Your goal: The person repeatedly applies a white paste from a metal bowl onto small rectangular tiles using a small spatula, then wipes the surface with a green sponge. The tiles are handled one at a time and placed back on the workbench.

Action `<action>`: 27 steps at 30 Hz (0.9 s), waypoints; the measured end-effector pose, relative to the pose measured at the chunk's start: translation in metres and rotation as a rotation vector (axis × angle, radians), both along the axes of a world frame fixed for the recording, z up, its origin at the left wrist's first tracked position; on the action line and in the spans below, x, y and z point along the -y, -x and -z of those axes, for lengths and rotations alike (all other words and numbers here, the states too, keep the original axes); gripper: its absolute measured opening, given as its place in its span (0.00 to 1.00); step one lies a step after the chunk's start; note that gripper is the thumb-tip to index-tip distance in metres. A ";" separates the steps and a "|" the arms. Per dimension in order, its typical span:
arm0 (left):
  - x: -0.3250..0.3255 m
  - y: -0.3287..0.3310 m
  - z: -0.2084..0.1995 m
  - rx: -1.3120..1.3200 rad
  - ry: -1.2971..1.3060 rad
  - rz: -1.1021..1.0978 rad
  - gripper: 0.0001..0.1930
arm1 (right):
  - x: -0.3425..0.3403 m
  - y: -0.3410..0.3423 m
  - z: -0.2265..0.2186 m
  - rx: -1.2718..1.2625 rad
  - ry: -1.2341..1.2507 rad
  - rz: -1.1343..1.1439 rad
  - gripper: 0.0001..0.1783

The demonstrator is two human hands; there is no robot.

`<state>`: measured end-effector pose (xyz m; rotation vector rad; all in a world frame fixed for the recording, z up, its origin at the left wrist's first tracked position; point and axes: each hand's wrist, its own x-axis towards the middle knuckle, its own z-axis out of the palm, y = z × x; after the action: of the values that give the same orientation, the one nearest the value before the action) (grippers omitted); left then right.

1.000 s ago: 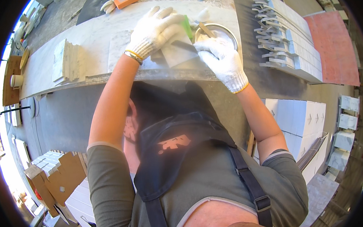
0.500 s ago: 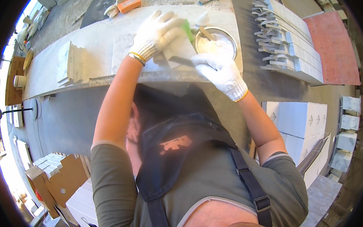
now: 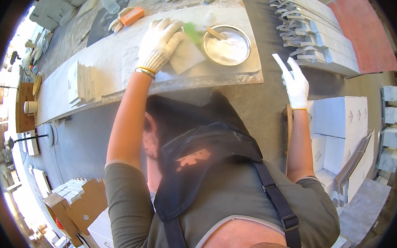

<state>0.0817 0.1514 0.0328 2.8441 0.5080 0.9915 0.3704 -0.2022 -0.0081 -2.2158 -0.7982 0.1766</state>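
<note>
My left hand (image 3: 159, 45), in a white knitted glove, lies over the left edge of a small pale tile (image 3: 188, 58) on the stone-topped bench, its fingers stretched out. A blurred green piece (image 3: 193, 33) sits just past the fingertips. Beside the tile stands a round open tin (image 3: 243, 53) of whitish paste, with a wooden stick (image 3: 215, 33) leaning in it. Beyond the bench's right edge, my right hand (image 3: 296, 85) is raised, also gloved. One finger points up, and a narrow flat scraper (image 3: 279, 63), pale in the light, appears to jut from the grip.
Stacked thin tiles (image 3: 80, 83) stand at the bench's left. An orange block (image 3: 132, 16) lies at the back beside a glove. To the right are a row of strapped pale slabs (image 3: 324, 36), a reddish board (image 3: 364, 30) and white cartons (image 3: 342, 116).
My right hand has left the tile and swung right, past the tin and off the bench, with the scraper apparently still in it. My left hand stays on the tile.
</note>
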 end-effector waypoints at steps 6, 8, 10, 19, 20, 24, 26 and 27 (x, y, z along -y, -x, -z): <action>0.000 -0.007 0.010 -0.069 -0.007 -0.038 0.20 | -0.029 -0.005 0.031 0.213 0.627 -0.129 0.27; 0.002 -0.008 0.014 -0.080 0.113 -0.098 0.21 | -0.042 0.000 0.027 0.233 0.613 -0.219 0.27; 0.004 -0.006 0.015 -0.083 0.187 -0.120 0.22 | -0.044 0.000 0.019 0.175 0.478 -0.259 0.27; 0.006 -0.006 0.014 -0.064 0.226 -0.112 0.21 | -0.001 -0.013 -0.021 -0.355 -0.062 -0.061 0.28; 0.006 -0.006 0.014 -0.055 0.212 -0.100 0.21 | -0.001 -0.012 -0.021 -0.260 -0.003 -0.064 0.29; 0.007 -0.005 0.011 -0.051 0.191 -0.092 0.21 | -0.011 -0.006 -0.013 0.075 0.418 -0.112 0.33; 0.009 -0.005 0.010 -0.031 0.203 -0.079 0.21 | -0.020 -0.004 -0.006 0.198 0.622 -0.197 0.40; 0.009 -0.005 0.010 -0.031 0.204 -0.085 0.21 | -0.024 -0.003 -0.002 0.224 0.667 -0.229 0.41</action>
<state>0.0870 0.1420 0.0226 2.6803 0.6954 0.8545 0.3730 -0.1783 -0.0059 -2.7919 -1.2576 0.3511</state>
